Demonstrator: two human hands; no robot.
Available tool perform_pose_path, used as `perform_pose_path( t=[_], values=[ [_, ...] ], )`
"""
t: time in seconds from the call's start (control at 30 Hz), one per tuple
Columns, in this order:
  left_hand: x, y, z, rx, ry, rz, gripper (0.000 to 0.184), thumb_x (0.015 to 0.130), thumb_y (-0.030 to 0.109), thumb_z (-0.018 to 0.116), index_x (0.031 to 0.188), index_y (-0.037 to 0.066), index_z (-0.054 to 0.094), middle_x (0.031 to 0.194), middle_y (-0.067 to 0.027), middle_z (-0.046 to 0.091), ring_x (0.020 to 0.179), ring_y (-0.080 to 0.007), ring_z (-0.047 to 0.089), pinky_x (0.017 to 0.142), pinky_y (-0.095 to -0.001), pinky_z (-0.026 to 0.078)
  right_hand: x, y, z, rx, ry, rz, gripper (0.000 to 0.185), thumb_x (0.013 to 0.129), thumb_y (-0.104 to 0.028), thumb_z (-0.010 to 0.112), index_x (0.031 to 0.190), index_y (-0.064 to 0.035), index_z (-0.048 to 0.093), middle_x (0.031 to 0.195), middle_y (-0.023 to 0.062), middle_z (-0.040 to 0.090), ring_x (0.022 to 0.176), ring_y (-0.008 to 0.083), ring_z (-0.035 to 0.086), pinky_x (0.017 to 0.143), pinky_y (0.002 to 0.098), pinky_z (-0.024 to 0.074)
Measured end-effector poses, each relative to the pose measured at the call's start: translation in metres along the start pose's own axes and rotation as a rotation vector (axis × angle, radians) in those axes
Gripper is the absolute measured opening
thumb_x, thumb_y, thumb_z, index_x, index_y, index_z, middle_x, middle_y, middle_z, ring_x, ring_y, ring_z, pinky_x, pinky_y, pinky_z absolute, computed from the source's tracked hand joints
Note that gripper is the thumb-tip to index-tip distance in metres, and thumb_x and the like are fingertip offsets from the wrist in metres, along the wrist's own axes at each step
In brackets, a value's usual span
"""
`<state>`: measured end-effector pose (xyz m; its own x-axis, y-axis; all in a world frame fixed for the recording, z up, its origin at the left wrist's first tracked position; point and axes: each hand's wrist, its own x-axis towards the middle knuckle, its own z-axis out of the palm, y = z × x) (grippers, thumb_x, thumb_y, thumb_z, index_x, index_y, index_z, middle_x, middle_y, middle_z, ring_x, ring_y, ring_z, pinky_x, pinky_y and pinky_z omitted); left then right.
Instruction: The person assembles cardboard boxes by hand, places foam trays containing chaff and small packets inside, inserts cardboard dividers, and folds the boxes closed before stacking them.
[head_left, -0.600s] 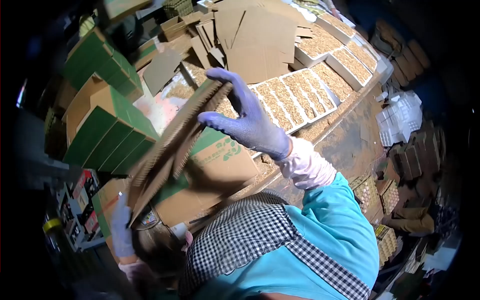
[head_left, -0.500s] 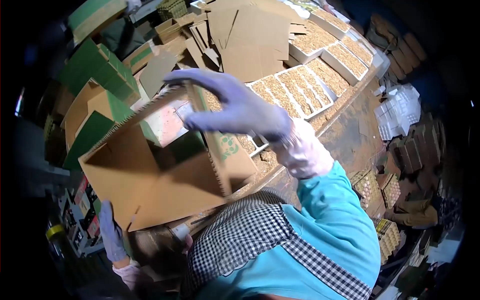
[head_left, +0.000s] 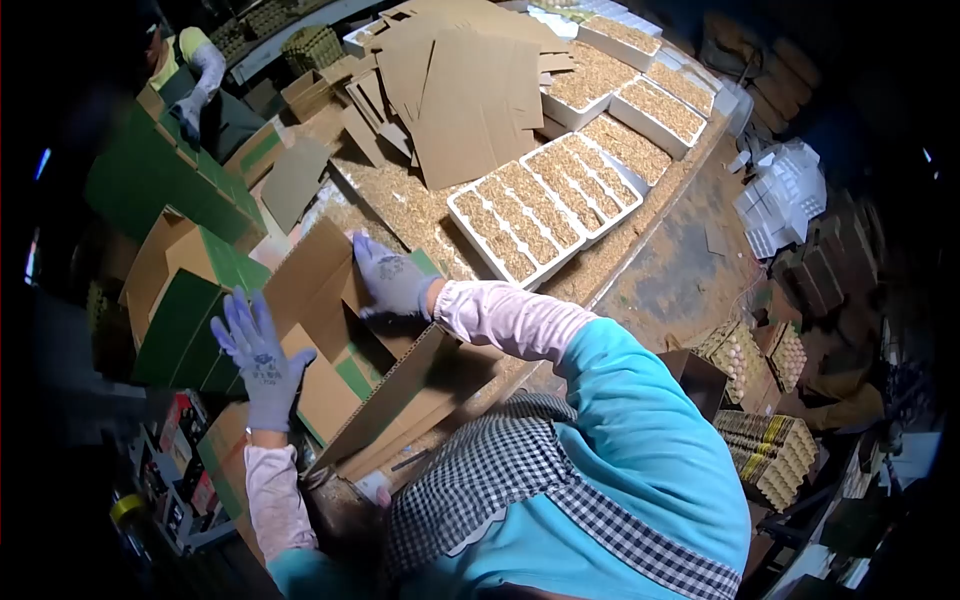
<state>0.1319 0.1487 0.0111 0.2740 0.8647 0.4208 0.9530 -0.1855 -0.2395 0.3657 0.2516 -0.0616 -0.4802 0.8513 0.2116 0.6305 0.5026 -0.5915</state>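
Observation:
An open brown cardboard box [head_left: 395, 392] with green print stands in front of me, its flaps raised and green patches showing inside. My left hand [head_left: 265, 365], in a purple-grey glove, is against the box's left side with fingers spread. On the far right side, my right hand [head_left: 395, 280] lies over a flap, fingers stretched out and thumb pointing down into the box. Neither hand is wrapped around anything. Beyond the right hand sits a white foam tray [head_left: 455, 212] with rows of brown husk-like filling.
More filled foam trays [head_left: 655, 125] line the table's right side. Flat cardboard sheets [head_left: 475, 110] are piled at the back. Green-and-brown boxes [head_left: 185, 325] stand at left, where a co-worker's gloved hand [head_left: 188, 115] touches one. Egg trays [head_left: 765, 455] are stacked lower right.
The box has turned and settled lower, with its flaps now raised. My left hand came up from its lower corner to its left side; my right hand moved down from its top edge.

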Motion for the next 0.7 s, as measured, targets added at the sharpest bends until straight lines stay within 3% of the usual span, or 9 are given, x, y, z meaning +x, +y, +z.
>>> perform_pose_path(
  t=[0.07, 0.17, 0.23, 0.3, 0.37, 0.43, 0.5, 0.57, 0.7],
  values=[
    [-0.004, 0.02, -0.016, -0.093, -0.053, -0.09, 0.086, 0.073, 0.033, 0.072, 0.143, 0.002, 0.034, 0.132, -0.0202, 0.044, 0.13, -0.0402, 0.033, 0.113, -0.0509, 0.018, -0.008, 0.003, 0.002, 0.299, 0.299, 0.002, 0.085, 0.081, -0.024, 0.071, 0.144, 0.0068, 0.022, 0.138, 0.0299, 0.043, 0.124, 0.0368, 0.048, 0.105, 0.04, 0.0379],
    [-0.047, 0.023, 0.001, -0.419, -0.281, 0.151, 0.055, 0.077, 0.026, 0.071, 0.124, 0.004, 0.056, 0.118, -0.0181, 0.052, 0.12, -0.0393, 0.042, 0.108, -0.0499, 0.028, -0.075, 0.008, -0.04, 0.553, 0.781, 0.012, 0.049, 0.089, -0.014, 0.058, 0.134, -0.0008, 0.044, 0.126, 0.0207, 0.056, 0.123, 0.0331, 0.05, 0.105, 0.0401, 0.0374],
    [-0.026, 0.016, 0.013, -0.571, -0.308, 0.039, 0.044, 0.08, 0.024, 0.066, 0.119, 0.004, 0.059, 0.12, -0.0187, 0.053, 0.115, -0.0392, 0.045, 0.107, -0.0486, 0.031, -0.098, -0.036, -0.073, 0.57, 0.566, -0.37, 0.041, 0.09, -0.012, 0.055, 0.13, -0.0039, 0.049, 0.126, 0.0165, 0.055, 0.121, 0.035, 0.051, 0.106, 0.0449, 0.0356],
    [-0.01, 0.0, 0.025, -0.728, -0.374, -0.086, 0.034, 0.084, 0.021, 0.062, 0.113, 0.004, 0.062, 0.121, -0.0192, 0.053, 0.11, -0.0391, 0.047, 0.105, -0.0472, 0.034, -0.077, -0.046, -0.071, 0.061, 0.254, -0.609, 0.038, 0.09, -0.015, 0.053, 0.126, -0.0013, 0.052, 0.124, 0.0224, 0.054, 0.121, 0.0365, 0.049, 0.104, 0.0488, 0.0366],
    [0.005, -0.014, 0.03, -1.05, -0.561, -0.112, 0.041, 0.089, 0.025, 0.058, 0.124, 0.003, 0.052, 0.131, -0.0217, 0.049, 0.124, -0.0406, 0.038, 0.11, -0.047, 0.026, -0.035, -0.022, -0.037, -0.164, 0.231, -0.387, 0.044, 0.093, -0.022, 0.052, 0.13, -0.0007, 0.048, 0.128, 0.0242, 0.048, 0.126, 0.0376, 0.042, 0.105, 0.0473, 0.0347],
    [-0.004, 0.009, 0.017, -0.483, -0.438, 0.212, 0.056, 0.09, 0.031, 0.059, 0.134, 0.002, 0.041, 0.137, -0.0219, 0.045, 0.136, -0.0411, 0.028, 0.114, -0.0482, 0.019, -0.038, 0.0, -0.006, 0.107, 0.192, -0.225, 0.05, 0.096, -0.028, 0.049, 0.137, -0.0002, 0.04, 0.127, 0.0243, 0.05, 0.124, 0.036, 0.045, 0.106, 0.0443, 0.0349],
    [-0.043, 0.012, 0.014, -0.486, -0.389, 0.142, 0.088, 0.082, 0.046, 0.065, 0.144, -0.003, 0.027, 0.145, -0.0196, 0.036, 0.141, -0.0387, 0.021, 0.116, -0.0484, 0.015, -0.057, 0.0, -0.006, 0.769, 0.137, 0.155, 0.056, 0.099, -0.032, 0.044, 0.142, 0.0011, 0.032, 0.133, 0.0214, 0.048, 0.128, 0.0288, 0.043, 0.109, 0.0384, 0.0311],
    [-0.071, -0.032, 0.018, -0.846, -0.19, -0.104, 0.091, 0.082, 0.05, 0.065, 0.146, -0.002, 0.025, 0.148, -0.0171, 0.033, 0.141, -0.0349, 0.024, 0.116, -0.0467, 0.019, -0.078, 0.015, 0.013, 1.116, 0.024, 0.401, 0.059, 0.102, -0.034, 0.04, 0.147, 0.0015, 0.026, 0.137, 0.0165, 0.048, 0.13, 0.0205, 0.041, 0.111, 0.0326, 0.029],
    [-0.118, -0.04, 0.016, -1.514, 0.294, -0.593, 0.063, 0.097, 0.032, 0.049, 0.145, -0.002, 0.026, 0.148, -0.0161, 0.032, 0.134, -0.0278, 0.035, 0.11, -0.0418, 0.034, -0.072, -0.098, -0.03, 1.233, -0.042, -0.009, 0.049, 0.102, -0.033, 0.043, 0.136, 0.0027, 0.041, 0.135, 0.0083, 0.05, 0.122, 0.0147, 0.046, 0.103, 0.0298, 0.0371]
  ],
)
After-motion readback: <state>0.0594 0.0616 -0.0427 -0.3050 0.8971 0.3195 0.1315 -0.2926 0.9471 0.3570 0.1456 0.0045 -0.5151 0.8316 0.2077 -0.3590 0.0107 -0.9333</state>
